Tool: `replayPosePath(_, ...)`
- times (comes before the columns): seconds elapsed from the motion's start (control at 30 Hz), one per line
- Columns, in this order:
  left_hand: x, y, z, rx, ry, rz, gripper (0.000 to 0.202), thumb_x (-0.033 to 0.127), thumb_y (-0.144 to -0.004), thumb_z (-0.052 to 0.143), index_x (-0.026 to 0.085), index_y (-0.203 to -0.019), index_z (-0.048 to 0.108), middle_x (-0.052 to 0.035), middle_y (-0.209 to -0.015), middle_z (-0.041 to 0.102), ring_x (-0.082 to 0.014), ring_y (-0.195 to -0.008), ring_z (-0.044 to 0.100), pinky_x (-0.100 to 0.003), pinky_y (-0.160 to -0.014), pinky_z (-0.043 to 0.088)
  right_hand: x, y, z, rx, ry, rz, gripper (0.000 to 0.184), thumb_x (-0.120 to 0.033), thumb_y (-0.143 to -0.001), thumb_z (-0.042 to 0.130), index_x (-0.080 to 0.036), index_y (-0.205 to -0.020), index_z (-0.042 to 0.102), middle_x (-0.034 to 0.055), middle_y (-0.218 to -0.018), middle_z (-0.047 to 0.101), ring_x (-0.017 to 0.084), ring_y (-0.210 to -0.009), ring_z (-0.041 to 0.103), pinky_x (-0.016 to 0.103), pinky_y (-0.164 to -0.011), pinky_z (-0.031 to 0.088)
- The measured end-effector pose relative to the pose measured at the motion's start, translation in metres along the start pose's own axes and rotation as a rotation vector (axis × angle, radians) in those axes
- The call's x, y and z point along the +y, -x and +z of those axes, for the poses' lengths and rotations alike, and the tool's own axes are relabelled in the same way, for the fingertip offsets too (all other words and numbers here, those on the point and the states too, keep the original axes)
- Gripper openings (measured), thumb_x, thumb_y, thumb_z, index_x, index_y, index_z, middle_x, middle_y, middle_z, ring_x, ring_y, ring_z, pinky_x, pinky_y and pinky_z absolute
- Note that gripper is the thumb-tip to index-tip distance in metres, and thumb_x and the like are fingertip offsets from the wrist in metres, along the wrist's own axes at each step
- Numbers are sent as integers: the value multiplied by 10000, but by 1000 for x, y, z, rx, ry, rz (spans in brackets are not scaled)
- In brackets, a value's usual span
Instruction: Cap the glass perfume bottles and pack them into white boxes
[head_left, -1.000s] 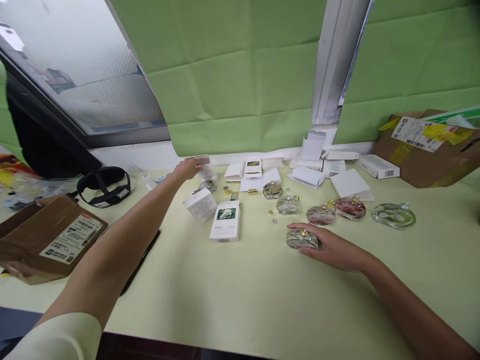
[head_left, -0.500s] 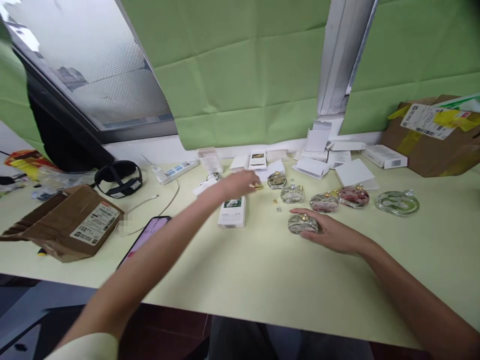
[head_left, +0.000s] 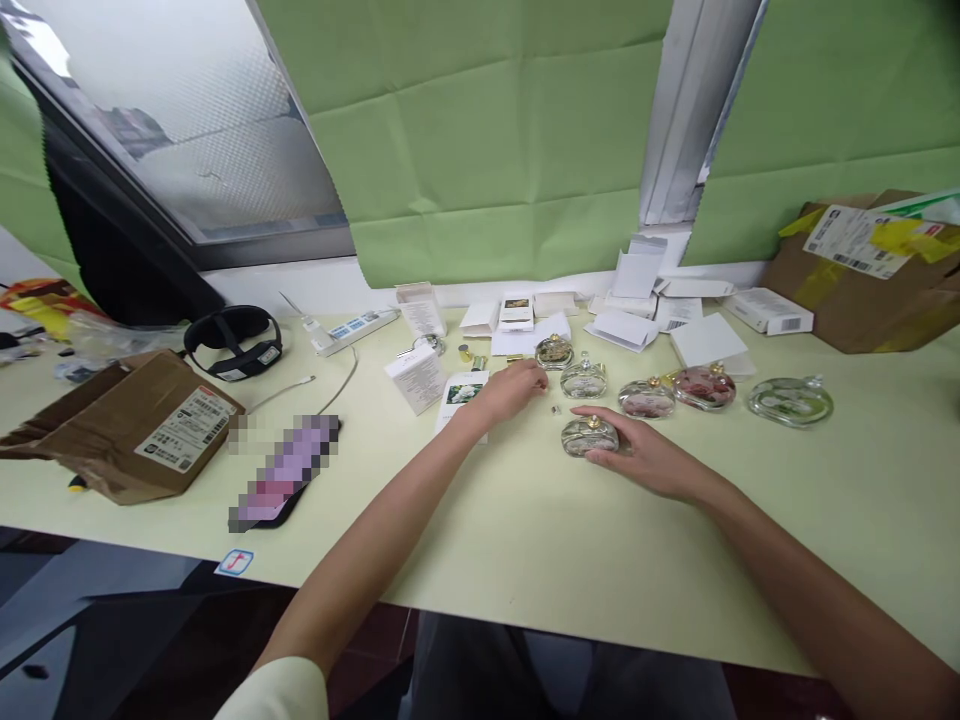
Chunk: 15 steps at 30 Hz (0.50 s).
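Note:
My right hand (head_left: 645, 455) grips a clear oval glass perfume bottle (head_left: 590, 437) with a gold neck, fingers behind and thumb in front, at the table surface. My left hand (head_left: 514, 392) is closed with its fingertips pressed together low over the table, left of that bottle; what they pinch is too small to make out. A small silvery piece (head_left: 556, 410) lies between the two hands. Just behind stand a clear perfume bottle (head_left: 583, 378) and a darker-labelled one (head_left: 553, 352). My left forearm partly covers a white box (head_left: 459, 395) with a flower picture.
Two pink-toned bottles (head_left: 646, 398) and a green-toned bottle (head_left: 791, 402) stand to the right. Opened white cartons (head_left: 622, 332) line the back. Brown cardboard boxes (head_left: 176, 440) sit at both sides. A phone (head_left: 289, 475), a cable and a black headset (head_left: 234, 345) lie at left.
My left hand has moved right and nearer, from the back cartons to where a small gold piece lay. My right hand still holds the bottle, now slightly farther left.

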<state>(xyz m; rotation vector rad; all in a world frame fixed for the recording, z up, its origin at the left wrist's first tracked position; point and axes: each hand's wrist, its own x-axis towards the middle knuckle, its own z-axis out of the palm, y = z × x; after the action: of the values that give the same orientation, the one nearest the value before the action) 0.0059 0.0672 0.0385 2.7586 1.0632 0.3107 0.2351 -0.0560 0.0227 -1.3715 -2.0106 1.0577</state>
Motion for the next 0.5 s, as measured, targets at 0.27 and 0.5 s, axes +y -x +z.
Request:
replayPosePath(0.27,49,42,-20,359,600,176,188,314,-942,541,232,-1080,639,-81,-1138,547,-156,-984,570,-284,-779,511,-12,4,-17,470,-160,-186,317,-416,-860,639,-274,-1144,627,62,-1118,669,214,-930,589,346,-760,478)
replayPosePath(0.5,74,52,-5,518,597,275,191,226,-891,621,267,-1075,653,-73,-1075,511,-178,-1022,538,-297,-744,541,-31,10,3,546,-193,-322,291,-343,-837,690,-292,-1112,608,40,-1006,688,153,-690,560,323,-614,448)
